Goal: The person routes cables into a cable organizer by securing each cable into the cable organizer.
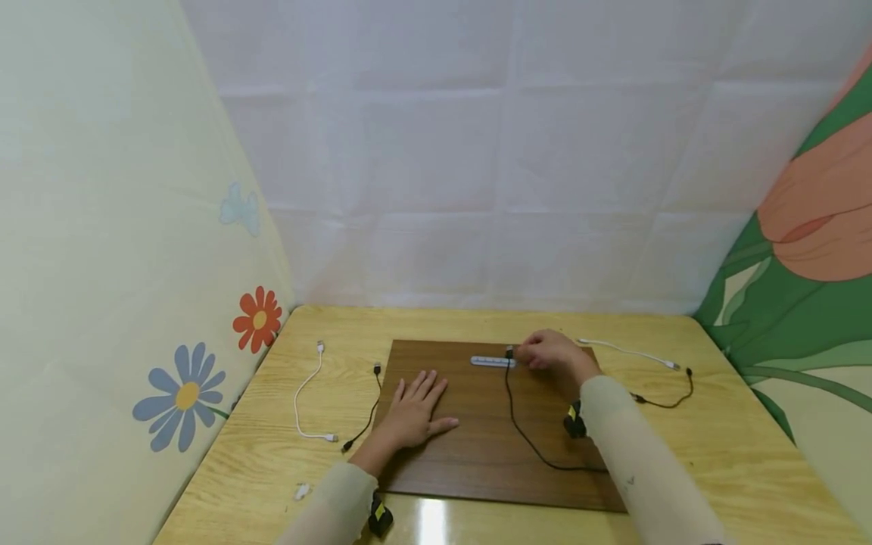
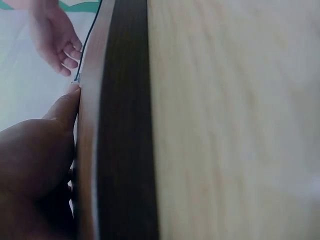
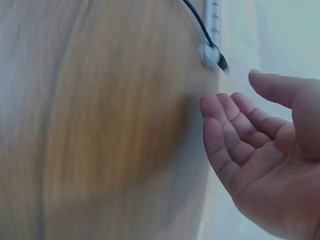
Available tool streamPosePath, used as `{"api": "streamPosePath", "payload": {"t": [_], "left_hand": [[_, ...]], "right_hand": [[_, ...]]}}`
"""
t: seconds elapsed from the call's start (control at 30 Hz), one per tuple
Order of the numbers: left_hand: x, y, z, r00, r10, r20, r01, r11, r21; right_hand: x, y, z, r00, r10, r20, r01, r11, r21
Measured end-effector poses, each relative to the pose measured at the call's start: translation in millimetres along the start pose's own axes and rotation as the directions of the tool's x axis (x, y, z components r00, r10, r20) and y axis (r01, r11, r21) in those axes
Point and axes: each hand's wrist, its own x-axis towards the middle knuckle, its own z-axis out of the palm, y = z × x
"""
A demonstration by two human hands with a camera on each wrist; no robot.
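A brown wooden board [image 1: 470, 462] lies on the table. My left hand [image 1: 412, 418] rests on its left part, fingers spread. Near the board's far edge is a pale cable-holder strip [image 1: 485, 361] with a row of notches. One black USB cable [image 1: 523, 434] runs from the strip's right end down the board and passes under my right forearm. Its plug [image 3: 223, 62] sticks out past the strip's rounded end in the right wrist view. Just right of that plug, my right hand [image 1: 553, 353] hovers with loosely bent fingers, thumb apart, holding nothing.
Left of the board lie a white cable [image 1: 297, 400] and a short black cable [image 1: 372, 412]. Another white cable [image 1: 630, 351] and black cable [image 1: 671, 406] lie to the right. A small white piece [image 1: 302, 491] sits at the front left. A white cloth [image 1: 436, 257] hangs behind.
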Motion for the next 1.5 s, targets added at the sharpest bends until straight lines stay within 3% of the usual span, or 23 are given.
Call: {"api": "streamPosePath", "payload": {"t": [0.2, 0.4, 0.73, 1.13, 1.5], "left_hand": [[-0.1, 2.7, -1.4, 1.000, -0.006, 0.001, 0.006, 1.000, 0.001], [-1.9, 3.2, -1.8, 1.000, -0.004, -0.003, 0.004, 1.000, 0.014], [-1.6, 2.0, 0.1, 1.000, -0.022, 0.010, 0.022, 1.000, 0.021], [-1.2, 1.9, 0.0, 0.999, -0.026, 0.020, 0.026, 1.000, 0.006], [-3.0, 3.4, -0.2, 0.999, -0.026, 0.020, 0.025, 0.999, 0.022]], "right_hand": [[-18.6, 12.7, -31.1, 0.998, -0.031, -0.056, 0.024, 0.993, -0.119], [-41.9, 31.2, -50.6, 0.993, -0.070, -0.095, 0.042, 0.963, -0.265], [-74.1, 47.9, -71.0, 0.994, -0.075, -0.080, 0.048, 0.953, -0.298], [-93.2, 72.9, -89.5, 0.991, -0.100, -0.085, 0.064, 0.934, -0.352], [-114.7, 90.1, -94.1, 0.996, -0.075, -0.056, 0.052, 0.943, -0.330]]}}
